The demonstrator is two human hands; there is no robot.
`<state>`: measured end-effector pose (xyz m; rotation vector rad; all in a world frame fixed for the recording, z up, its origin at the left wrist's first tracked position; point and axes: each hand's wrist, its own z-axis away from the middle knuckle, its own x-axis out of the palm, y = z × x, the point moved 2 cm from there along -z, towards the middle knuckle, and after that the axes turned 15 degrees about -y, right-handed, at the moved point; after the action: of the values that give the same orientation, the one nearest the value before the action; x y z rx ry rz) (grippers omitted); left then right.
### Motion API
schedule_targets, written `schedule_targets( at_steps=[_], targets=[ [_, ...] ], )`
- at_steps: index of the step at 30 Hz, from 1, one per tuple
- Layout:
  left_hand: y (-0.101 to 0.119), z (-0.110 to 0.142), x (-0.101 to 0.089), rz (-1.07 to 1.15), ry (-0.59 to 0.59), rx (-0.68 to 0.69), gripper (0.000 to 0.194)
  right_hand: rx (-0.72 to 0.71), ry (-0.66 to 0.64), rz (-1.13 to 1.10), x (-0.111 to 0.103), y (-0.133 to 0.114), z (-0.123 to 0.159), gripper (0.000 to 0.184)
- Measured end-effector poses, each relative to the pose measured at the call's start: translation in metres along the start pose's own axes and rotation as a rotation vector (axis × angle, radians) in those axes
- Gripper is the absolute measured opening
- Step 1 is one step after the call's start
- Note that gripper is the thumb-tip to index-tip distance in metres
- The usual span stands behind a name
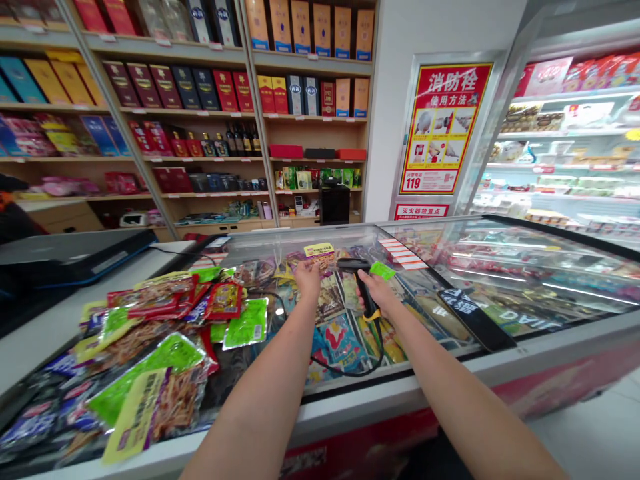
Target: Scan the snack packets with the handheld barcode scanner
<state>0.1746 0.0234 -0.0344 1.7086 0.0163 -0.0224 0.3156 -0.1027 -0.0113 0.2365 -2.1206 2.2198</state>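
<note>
My left hand (308, 279) pinches a snack packet (320, 256) with a yellow header and brownish strips showing through clear plastic. To its right, my right hand (376, 295) grips a black and yellow barcode scanner (367, 300), its head pointing left toward the packet. The scanner's black cable (350, 373) loops down over the freezer's glass lid. Just beyond my right hand lies a green packet (383, 270). Left of my arms is a heap of snack packets, among them a red one (223, 301), a bright green one (247, 323) and a yellow-headed one (137, 413) near the front edge.
Below my hands is a glass-topped chest freezer (445, 380) with bagged goods inside. A black handle strip (475, 320) crosses its lid on the right. A dark flat device (80, 263) sits on the left counter. Behind stand shelves of boxed bottles (187, 87) and a lit refrigerator (575, 147).
</note>
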Motion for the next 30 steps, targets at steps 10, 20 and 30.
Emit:
schedule_targets(
  at_steps=[10,20,30],
  targets=[
    [0.032,0.017,-0.115,-0.303,0.190,0.182,0.016,0.025,-0.228,-0.003,0.083,-0.006,-0.017,0.036],
    [0.088,0.061,-0.270,-0.716,0.520,0.121,0.019,0.053,-0.445,0.003,0.194,0.000,-0.033,0.032],
    [0.074,0.083,-0.298,-1.014,0.507,-0.004,0.043,0.064,-0.607,0.031,0.251,0.009,-0.035,0.037]
  ],
)
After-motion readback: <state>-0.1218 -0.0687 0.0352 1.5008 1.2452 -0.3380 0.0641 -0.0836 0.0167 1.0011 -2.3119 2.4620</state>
